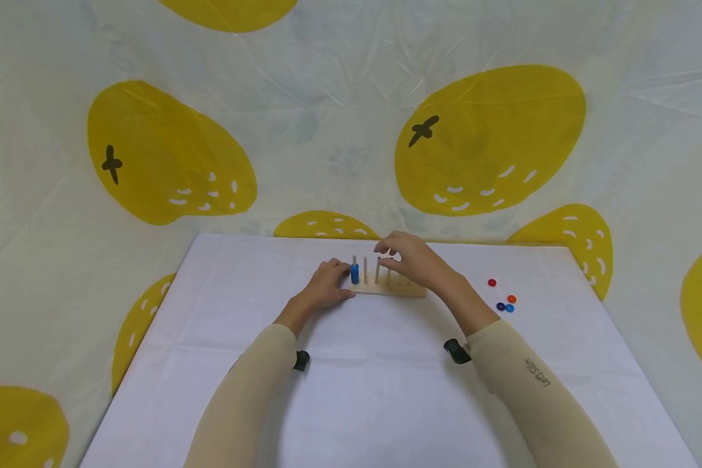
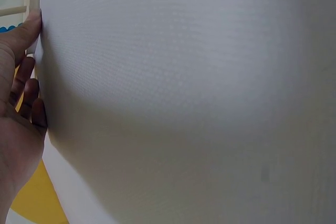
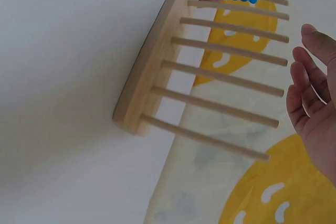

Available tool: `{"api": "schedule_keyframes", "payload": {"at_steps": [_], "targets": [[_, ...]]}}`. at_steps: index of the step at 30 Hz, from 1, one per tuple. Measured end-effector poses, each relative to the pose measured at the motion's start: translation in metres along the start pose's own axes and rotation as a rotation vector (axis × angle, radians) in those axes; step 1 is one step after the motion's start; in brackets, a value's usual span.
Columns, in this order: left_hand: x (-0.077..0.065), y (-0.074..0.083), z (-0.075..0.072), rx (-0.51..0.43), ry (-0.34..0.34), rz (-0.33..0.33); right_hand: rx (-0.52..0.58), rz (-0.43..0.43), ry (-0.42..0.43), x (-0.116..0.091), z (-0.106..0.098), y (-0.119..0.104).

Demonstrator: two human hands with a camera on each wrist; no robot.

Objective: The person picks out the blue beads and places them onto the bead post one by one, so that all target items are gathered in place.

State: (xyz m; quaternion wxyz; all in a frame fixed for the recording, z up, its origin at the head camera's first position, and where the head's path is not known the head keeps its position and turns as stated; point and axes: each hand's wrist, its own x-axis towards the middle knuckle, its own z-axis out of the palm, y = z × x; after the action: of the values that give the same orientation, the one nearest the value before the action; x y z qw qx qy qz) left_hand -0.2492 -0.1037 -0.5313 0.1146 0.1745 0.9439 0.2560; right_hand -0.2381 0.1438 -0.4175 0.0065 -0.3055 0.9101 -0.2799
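A wooden peg stand [image 1: 389,290] with several upright pegs stands toward the back of the table. Blue beads [image 1: 354,274] are stacked on its leftmost peg, and the peg's tip shows above them; the other pegs carry none in the right wrist view. My left hand [image 1: 325,286] grips the stand's left end, thumb at the front edge and fingers behind. Over the pegs hovers my right hand [image 1: 412,260], its fingers [image 3: 310,72] loosely bent. Nothing shows between its thumb and fingers, and it is apart from the pegs in the right wrist view.
On the right of the white table [image 1: 374,403] lie a red bead [image 1: 492,283], an orange bead [image 1: 511,299], a dark purple bead [image 1: 500,306] and a blue bead [image 1: 509,309]. Behind the table hangs a cloth [image 1: 327,149] with yellow fruit shapes.
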Motion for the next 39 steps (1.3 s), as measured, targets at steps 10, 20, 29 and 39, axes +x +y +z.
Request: {"api": "schedule_keyframes", "payload": {"at_steps": [10,20,29,39], "targets": [[0.000,0.000,0.000,-0.004,0.000,-0.008,-0.001,-0.025,0.074,-0.038,-0.020,0.019],[0.000,0.000,0.000,-0.009,-0.006,0.004,-0.058,-0.018,0.186,-0.090,-0.025,0.055],[-0.002,0.001,-0.003,-0.005,-0.009,0.003,-0.151,0.129,0.203,-0.146,-0.035,0.089],[-0.001,0.001,-0.001,-0.013,-0.008,-0.001,-0.124,0.354,0.141,-0.197,-0.042,0.131]]}}
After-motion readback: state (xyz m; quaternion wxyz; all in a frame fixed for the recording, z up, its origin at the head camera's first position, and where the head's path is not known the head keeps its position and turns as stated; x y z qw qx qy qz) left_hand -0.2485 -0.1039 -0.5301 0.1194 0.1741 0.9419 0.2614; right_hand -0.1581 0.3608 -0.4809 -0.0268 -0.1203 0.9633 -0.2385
